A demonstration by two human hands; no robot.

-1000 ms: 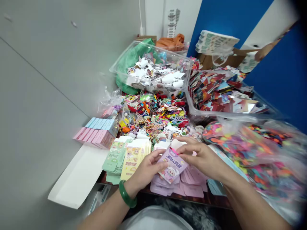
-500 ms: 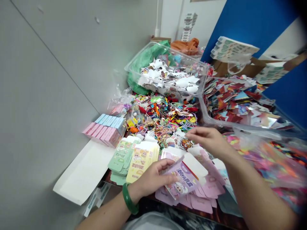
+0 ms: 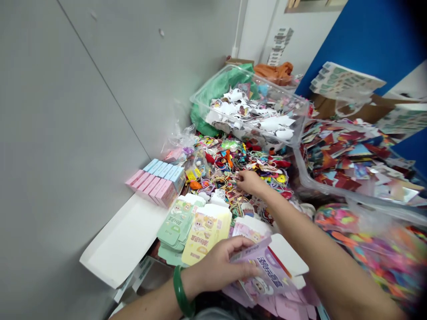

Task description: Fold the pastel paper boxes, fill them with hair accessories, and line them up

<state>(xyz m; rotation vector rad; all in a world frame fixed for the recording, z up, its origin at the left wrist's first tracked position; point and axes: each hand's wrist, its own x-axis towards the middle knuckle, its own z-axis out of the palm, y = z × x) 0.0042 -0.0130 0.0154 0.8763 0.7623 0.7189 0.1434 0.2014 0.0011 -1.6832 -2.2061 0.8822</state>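
Note:
My left hand [image 3: 220, 265], with a green bangle on the wrist, grips a small lilac carton [image 3: 263, 271] with a cartoon print, its white top flap open, above a pile of flat lilac cartons [image 3: 287, 304]. My right hand [image 3: 248, 181] reaches forward into a heap of colourful hair ties and small trinkets [image 3: 240, 166], fingers pinched together among them; what they pinch is too small to name. Flat green cartons [image 3: 176, 220] and yellow cartons [image 3: 207, 233] lie in stacks just left of my left hand.
Pink and blue boxes [image 3: 156, 180] stand in a row at the left, beside a long white tray [image 3: 123, 240]. A clear bin of white stickers [image 3: 250, 109] and a clear bin of red cards [image 3: 350, 160] sit behind. Bags of colourful pieces [image 3: 376, 249] lie right. A grey wall is left.
My right hand left the lilac carton and moved forward into the heap of hair ties. My left hand kept the carton, which now sits lower in view with its flap open.

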